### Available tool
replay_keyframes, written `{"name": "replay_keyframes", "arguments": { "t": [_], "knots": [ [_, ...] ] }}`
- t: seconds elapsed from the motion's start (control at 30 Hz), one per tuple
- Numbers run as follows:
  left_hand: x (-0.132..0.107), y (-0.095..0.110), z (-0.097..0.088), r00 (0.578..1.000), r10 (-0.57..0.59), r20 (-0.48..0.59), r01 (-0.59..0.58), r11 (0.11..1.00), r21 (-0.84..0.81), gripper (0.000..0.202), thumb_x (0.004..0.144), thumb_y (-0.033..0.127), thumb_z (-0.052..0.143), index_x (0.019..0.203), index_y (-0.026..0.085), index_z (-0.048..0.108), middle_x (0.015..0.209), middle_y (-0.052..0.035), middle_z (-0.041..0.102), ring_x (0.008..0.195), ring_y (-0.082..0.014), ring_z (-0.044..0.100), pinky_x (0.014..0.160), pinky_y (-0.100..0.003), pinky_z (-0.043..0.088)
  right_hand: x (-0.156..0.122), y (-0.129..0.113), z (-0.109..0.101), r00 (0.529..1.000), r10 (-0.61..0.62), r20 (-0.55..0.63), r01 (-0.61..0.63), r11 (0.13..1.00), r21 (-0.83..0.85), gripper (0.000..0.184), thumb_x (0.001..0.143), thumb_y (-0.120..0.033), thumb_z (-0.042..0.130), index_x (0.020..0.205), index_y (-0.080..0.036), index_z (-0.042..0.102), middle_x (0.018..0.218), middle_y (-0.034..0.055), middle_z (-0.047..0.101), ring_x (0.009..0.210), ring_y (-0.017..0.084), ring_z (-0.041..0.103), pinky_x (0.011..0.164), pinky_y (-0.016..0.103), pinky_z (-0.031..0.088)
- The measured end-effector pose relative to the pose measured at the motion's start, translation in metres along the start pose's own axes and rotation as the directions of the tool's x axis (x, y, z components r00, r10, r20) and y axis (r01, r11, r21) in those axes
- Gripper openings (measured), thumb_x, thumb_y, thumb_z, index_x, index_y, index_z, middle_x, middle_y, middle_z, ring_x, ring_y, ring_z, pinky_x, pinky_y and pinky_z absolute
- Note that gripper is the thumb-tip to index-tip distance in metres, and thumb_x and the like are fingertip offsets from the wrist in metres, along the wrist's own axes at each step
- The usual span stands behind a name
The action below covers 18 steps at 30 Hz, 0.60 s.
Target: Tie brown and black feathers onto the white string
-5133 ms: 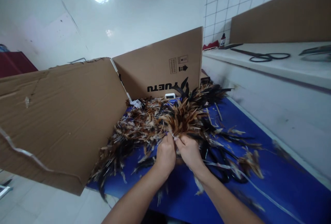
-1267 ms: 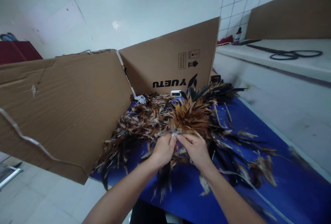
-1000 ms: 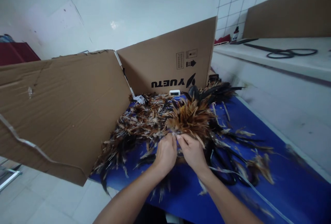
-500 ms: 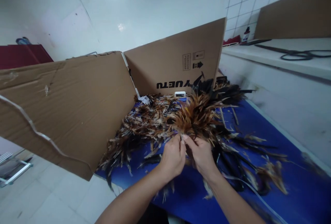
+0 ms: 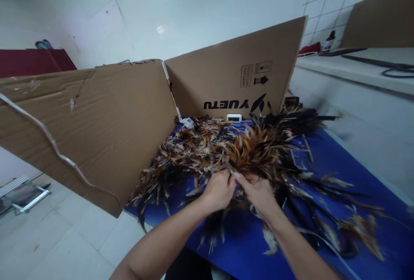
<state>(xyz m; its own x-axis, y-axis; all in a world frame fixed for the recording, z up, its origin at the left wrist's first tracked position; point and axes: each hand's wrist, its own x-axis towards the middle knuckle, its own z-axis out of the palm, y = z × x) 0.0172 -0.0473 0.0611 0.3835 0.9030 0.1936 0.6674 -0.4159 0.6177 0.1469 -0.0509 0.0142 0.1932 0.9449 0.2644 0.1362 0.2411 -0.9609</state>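
Note:
Just below the middle of the head view, my left hand (image 5: 220, 190) and my right hand (image 5: 259, 193) meet, thumbs and fingertips pinched close together. Between them they grip the near end of a thick bunch of brown feathers (image 5: 254, 148), which fans out away from me. What lies right at the fingertips is too small to make out. Loose brown and cream feathers (image 5: 194, 146) are heaped to the left on the blue tabletop (image 5: 239, 245). Longer dark feathers (image 5: 336, 189) are strewn beside my right forearm.
Cardboard panels stand upright at the left (image 5: 97, 129) and back (image 5: 200, 82). A small white device (image 5: 234, 117) sits by the back panel. On a white ledge (image 5: 381, 66) at the right stand a small bottle (image 5: 329, 41) and dark items. A thin pale cord (image 5: 326, 245) crosses the table's right side.
The view has shifted, so the panels and table sit further right in the frame. Both hands keep their pinch at the feather bunch, my right hand slightly lower.

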Motion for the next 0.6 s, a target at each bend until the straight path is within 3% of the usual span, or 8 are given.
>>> {"name": "replay_keyframes", "arguments": {
  "t": [0.1, 0.23, 0.37, 0.6],
  "knots": [
    [-0.003, -0.004, 0.008, 0.999, -0.037, -0.017, 0.038, 0.999, 0.031, 0.024, 0.087, 0.026, 0.034, 0.082, 0.016, 0.055, 0.084, -0.0098, 0.064, 0.078, -0.0193, 0.059, 0.072, -0.029, 0.044, 0.001, 0.001, -0.003, 0.998, -0.023, 0.063, 0.035, 0.981, -0.193, 0.035, 0.077, -0.048, 0.054, 0.067, -0.017, 0.067, 0.066, 0.0062, 0.068, 0.068, 0.021, 0.062, 0.063, 0.029, 0.046],
    [-0.002, -0.007, 0.015, 0.998, -0.046, -0.032, 0.047, 0.999, 0.006, 0.024, 0.088, 0.025, 0.033, 0.083, 0.017, 0.055, 0.084, -0.0089, 0.064, 0.078, -0.0187, 0.058, 0.074, -0.029, 0.044, -0.002, -0.001, -0.006, 0.999, -0.034, 0.041, 0.047, 0.925, -0.376, 0.042, 0.079, -0.053, 0.047, 0.061, -0.018, 0.062, 0.054, 0.0043, 0.063, 0.057, 0.018, 0.057, 0.055, 0.027, 0.042],
    [0.002, -0.008, 0.014, 0.999, -0.008, -0.031, 0.006, 0.999, -0.044, 0.023, 0.088, 0.027, 0.034, 0.085, 0.018, 0.055, 0.089, -0.008, 0.062, 0.083, -0.0181, 0.056, 0.077, -0.029, 0.043, -0.002, -0.002, -0.008, 0.999, -0.025, 0.035, 0.037, 0.918, -0.396, 0.042, 0.081, -0.052, 0.046, 0.063, -0.017, 0.062, 0.055, 0.0029, 0.063, 0.054, 0.015, 0.054, 0.054, 0.025, 0.04],
    [0.013, -0.009, 0.008, 0.992, -0.04, 0.116, 0.055, 0.99, -0.127, 0.023, 0.085, 0.026, 0.034, 0.073, 0.018, 0.052, 0.064, -0.0026, 0.056, 0.064, -0.0155, 0.053, 0.067, -0.027, 0.042, -0.001, -0.003, -0.008, 0.999, -0.02, 0.05, 0.035, 0.947, -0.319, 0.039, 0.082, -0.049, 0.046, 0.068, -0.017, 0.064, 0.06, 0.002, 0.063, 0.058, 0.016, 0.054, 0.056, 0.025, 0.04]
  ]
}}
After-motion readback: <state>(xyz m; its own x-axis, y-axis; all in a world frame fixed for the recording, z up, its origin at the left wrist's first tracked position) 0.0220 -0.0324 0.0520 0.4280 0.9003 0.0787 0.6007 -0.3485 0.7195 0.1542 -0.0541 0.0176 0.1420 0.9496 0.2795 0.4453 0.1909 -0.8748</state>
